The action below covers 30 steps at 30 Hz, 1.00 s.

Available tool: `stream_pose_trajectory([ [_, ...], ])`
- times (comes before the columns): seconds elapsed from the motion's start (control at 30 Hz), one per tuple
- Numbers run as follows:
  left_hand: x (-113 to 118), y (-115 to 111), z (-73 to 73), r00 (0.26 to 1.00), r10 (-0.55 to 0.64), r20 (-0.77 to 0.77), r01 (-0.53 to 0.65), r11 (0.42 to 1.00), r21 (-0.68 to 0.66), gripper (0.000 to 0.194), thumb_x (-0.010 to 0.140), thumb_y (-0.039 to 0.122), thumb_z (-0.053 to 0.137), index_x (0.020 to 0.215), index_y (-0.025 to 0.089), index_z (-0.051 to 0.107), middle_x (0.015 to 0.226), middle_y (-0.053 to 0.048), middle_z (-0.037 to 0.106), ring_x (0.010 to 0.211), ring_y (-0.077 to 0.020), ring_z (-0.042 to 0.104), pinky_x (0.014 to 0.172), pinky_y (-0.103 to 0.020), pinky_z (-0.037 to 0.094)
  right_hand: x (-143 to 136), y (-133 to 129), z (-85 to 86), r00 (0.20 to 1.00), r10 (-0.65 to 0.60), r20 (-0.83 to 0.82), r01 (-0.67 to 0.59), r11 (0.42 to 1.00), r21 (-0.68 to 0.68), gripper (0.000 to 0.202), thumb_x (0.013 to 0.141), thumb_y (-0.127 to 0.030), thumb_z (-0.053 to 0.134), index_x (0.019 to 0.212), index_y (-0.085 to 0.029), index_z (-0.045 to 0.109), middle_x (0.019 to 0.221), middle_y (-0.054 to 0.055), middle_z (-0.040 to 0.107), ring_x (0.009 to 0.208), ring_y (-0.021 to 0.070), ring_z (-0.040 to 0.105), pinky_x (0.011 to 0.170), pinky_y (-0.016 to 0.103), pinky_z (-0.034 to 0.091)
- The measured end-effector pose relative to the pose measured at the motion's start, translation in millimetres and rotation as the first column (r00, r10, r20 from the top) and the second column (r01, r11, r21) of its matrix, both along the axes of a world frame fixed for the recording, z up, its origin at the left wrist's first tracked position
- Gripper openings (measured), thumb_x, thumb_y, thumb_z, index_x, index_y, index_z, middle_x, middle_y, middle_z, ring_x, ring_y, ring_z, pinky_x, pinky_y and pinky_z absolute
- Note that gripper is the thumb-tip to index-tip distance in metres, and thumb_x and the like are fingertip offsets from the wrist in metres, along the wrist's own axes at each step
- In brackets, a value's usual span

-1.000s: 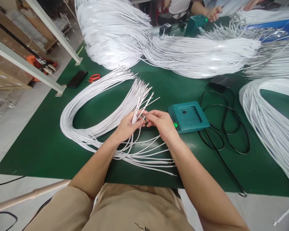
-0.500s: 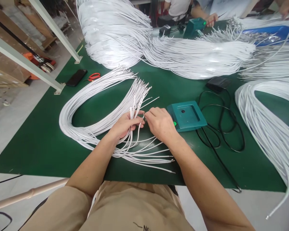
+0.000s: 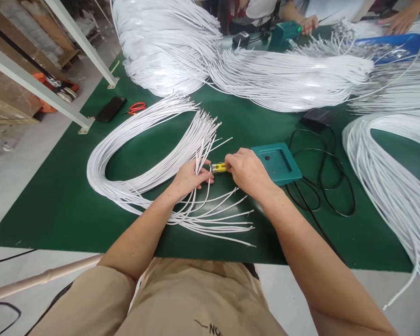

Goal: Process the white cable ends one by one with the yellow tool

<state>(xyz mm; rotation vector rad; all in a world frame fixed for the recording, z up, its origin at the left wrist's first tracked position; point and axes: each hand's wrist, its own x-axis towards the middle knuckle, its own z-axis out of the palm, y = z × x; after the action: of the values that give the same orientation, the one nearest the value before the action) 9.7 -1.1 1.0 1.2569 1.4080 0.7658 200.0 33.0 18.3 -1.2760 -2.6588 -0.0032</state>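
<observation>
The left hand [image 3: 189,179] has its thumb and fingers close together, holding a few thin, round, white cables [image 3: 205,150]. Their tips poke up above the hand, and their long parts hang down below it. The right hand [image 3: 250,170] is curled tight around a small yellow tool with a shiny metal end [image 3: 219,167]. The metal end points at the left fingertips, right by one bent white cable. It is too small to tell whether the tool grips that cable.

Below the hands, loose white cable ends [image 3: 227,228] spread out like a fan on the smooth green table [image 3: 56,200]. To the left lies a big curved bundle of white cables [image 3: 98,163], open on its right side. Just past the right hand sits a flat teal box with a sunken top [image 3: 292,172], with a loopy black cord [image 3: 354,186] beside it. Beyond the bundle are red-handled scissors [image 3: 137,111] and a flat black phone [image 3: 111,109]. At the back, fat heaps of white cables [image 3: 164,46] lie near another person's hand [image 3: 310,24].
</observation>
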Motion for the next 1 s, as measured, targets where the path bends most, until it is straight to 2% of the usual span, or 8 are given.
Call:
stream_pose_trajectory([
  [0.17, 3, 2, -4.8, 0.999, -0.019, -0.046, 0.02, 1.0, 0.007, 0.042, 0.074, 0.026, 0.067, 0.113, 0.017, 0.055, 0.078, -0.005, 0.073, 0.076, -0.0192, 0.071, 0.043, -0.016, 0.043, 0, -2, 2.1, 1.0, -0.031, 0.003, 0.031, 0.999, -0.013, 0.017, 0.082, -0.008, 0.049, 0.081, -0.016, 0.064, 0.072, 0.008, 0.066, 0.078, 0.0223, 0.053, 0.083, 0.035, 0.038],
  [0.3, 1, 2, -6.6, 1.0, -0.014, -0.006, 0.014, 1.0, -0.01, 0.044, 0.072, 0.027, 0.069, 0.113, 0.016, 0.057, 0.079, -0.006, 0.073, 0.075, -0.0186, 0.071, 0.044, -0.016, 0.042, 7, -7, 3.0, 0.982, -0.182, -0.054, 0.188, 0.975, 0.122, 0.02, 0.087, -0.02, 0.051, 0.102, -0.014, 0.063, 0.109, 0.015, 0.067, 0.112, 0.0296, 0.051, 0.108, 0.055, 0.02],
  [0.4, -2, 3, -5.4, 0.999, -0.023, 0.042, 0.024, 0.999, -0.031, 0.045, 0.072, 0.027, 0.07, 0.114, 0.016, 0.057, 0.081, -0.007, 0.073, 0.077, -0.0192, 0.071, 0.046, -0.017, 0.043, 16, -8, -4.1, 0.93, -0.349, -0.115, 0.366, 0.907, 0.208, 0.034, 0.09, -0.023, 0.049, 0.121, -0.01, 0.055, 0.135, 0.021, 0.052, 0.129, 0.0359, 0.038, 0.107, 0.065, 0.015],
  [0.53, -10, 5, -0.7, 0.997, -0.043, 0.063, 0.045, 0.998, -0.036, 0.044, 0.072, 0.028, 0.071, 0.111, 0.015, 0.057, 0.082, -0.007, 0.072, 0.075, -0.0186, 0.071, 0.051, -0.019, 0.045, 17, -9, -6.9, 0.922, -0.354, -0.158, 0.381, 0.903, 0.199, 0.034, 0.092, -0.022, 0.046, 0.122, -0.01, 0.054, 0.136, 0.023, 0.051, 0.13, 0.0363, 0.037, 0.106, 0.064, 0.018],
  [0.63, -17, 6, 0.8, 0.991, -0.058, 0.123, 0.057, 0.998, 0.013, 0.051, 0.071, 0.03, 0.073, 0.117, 0.017, 0.056, 0.08, -0.004, 0.07, 0.073, -0.0169, 0.069, 0.053, -0.019, 0.044, 1, -21, 3.6, 0.947, -0.221, -0.231, 0.261, 0.952, 0.157, 0.026, 0.092, -0.022, 0.046, 0.11, -0.011, 0.062, 0.122, 0.019, 0.061, 0.116, 0.0312, 0.049, 0.101, 0.053, 0.032],
  [0.7, -20, 7, 0.0, 0.981, -0.067, 0.182, 0.06, 0.997, 0.047, 0.052, 0.07, 0.032, 0.074, 0.117, 0.017, 0.058, 0.076, -0.001, 0.066, 0.068, -0.0138, 0.065, 0.054, -0.02, 0.043, -16, -37, 10.5, 0.972, 0.014, -0.236, 0.004, 0.997, 0.074, 0.022, 0.093, -0.022, 0.045, 0.097, -0.014, 0.066, 0.101, 0.012, 0.068, 0.096, 0.0243, 0.056, 0.087, 0.04, 0.043],
  [0.8, -23, 7, -1.9, 0.975, -0.064, 0.214, 0.058, 0.998, 0.037, 0.039, 0.067, 0.034, 0.077, 0.1, 0.015, 0.065, 0.072, 0.002, 0.061, 0.055, -0.0079, 0.053, 0.053, -0.021, 0.042, -42, -61, 11.1, 0.933, 0.346, -0.097, -0.342, 0.938, 0.053, 0.02, 0.088, -0.014, 0.048, 0.084, -0.016, 0.067, 0.087, 0.009, 0.068, 0.088, 0.0227, 0.057, 0.084, 0.037, 0.042],
  [1.0, -23, 7, 0.0, 0.965, 0.039, 0.258, -0.043, 0.999, 0.01, 0.037, 0.067, 0.034, 0.078, 0.098, 0.015, 0.071, 0.087, -0.003, 0.065, 0.073, -0.0103, 0.057, 0.063, -0.02, 0.043, -59, -95, 2.1, 0.972, 0.224, 0.074, -0.21, 0.964, -0.164, 0.017, 0.08, -0.005, 0.051, 0.083, -0.01, 0.067, 0.078, 0.012, 0.067, 0.079, 0.0242, 0.061, 0.07, 0.036, 0.043],
])
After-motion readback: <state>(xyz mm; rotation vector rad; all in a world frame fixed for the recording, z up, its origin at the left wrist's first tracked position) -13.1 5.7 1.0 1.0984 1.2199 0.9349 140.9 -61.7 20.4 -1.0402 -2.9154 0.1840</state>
